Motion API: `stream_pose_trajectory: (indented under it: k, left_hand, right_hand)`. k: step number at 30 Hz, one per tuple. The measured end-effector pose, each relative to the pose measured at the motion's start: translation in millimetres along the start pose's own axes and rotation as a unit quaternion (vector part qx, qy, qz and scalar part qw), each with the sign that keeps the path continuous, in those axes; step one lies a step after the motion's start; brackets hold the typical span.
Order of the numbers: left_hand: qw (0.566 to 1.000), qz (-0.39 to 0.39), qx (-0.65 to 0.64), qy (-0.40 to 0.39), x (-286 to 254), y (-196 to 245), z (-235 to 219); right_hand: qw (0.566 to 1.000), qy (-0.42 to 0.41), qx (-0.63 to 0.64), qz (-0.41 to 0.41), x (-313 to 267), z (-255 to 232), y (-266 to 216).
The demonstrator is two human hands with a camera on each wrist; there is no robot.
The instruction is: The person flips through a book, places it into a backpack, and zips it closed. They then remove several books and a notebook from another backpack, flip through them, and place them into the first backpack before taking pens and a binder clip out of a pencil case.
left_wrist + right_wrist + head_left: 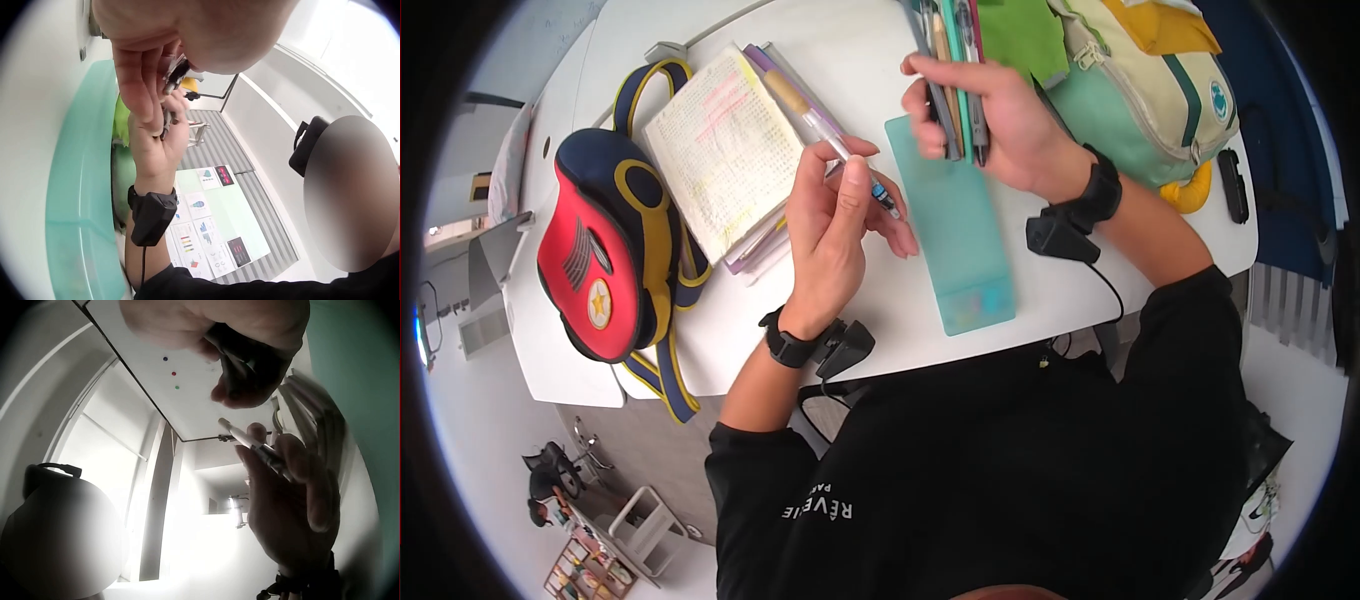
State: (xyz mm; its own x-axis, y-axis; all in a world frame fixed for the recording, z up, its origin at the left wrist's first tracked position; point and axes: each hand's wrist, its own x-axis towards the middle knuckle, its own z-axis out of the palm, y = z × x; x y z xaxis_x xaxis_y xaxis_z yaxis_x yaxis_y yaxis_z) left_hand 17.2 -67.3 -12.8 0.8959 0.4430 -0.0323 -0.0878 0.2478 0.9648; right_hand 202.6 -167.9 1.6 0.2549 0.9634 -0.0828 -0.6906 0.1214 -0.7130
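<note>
In the head view my left hand point(830, 230) pinches a clear-barrelled pen point(840, 143) with a blue and black end between thumb and fingers. My right hand point(1025, 125) grips a bundle of several pens point(973, 110), grey, tan, green and black, above the far end of a translucent teal pencil case point(955, 240). That case lies lengthwise on the table between the hands, some small blue and pink shapes showing at its near end. From the right wrist, the left hand point(287, 500) appears with its pen point(250, 442); the bundle is mostly dark there.
Left of the hands lies an open notebook point(725, 150) with handwritten pages, on other books. A red and navy bag point(605, 250) with yellow-edged straps sits at the table's left edge. To the right are a green and cream backpack point(1140, 110) and a black object point(1232, 187).
</note>
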Motion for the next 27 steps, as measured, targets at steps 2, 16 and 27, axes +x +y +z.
stream_pose_trajectory:
  k: [2,16,27]
  left_hand:
    - [1.000,0.007,0.001,-0.004,1.6,-1.5,-3.9]
    - [0.992,-0.046,0.107,0.042,7.4,4.2,-3.6]
    - [0.993,-0.023,0.111,0.014,1.7,-6.0,1.3]
  right_hand:
    - [0.994,0.096,-0.031,0.035,-5.2,17.7,1.8]
    - [0.994,-0.045,-0.082,0.057,-0.3,6.5,21.9]
    - [0.990,-0.068,-0.114,0.038,-2.7,8.7,24.5]
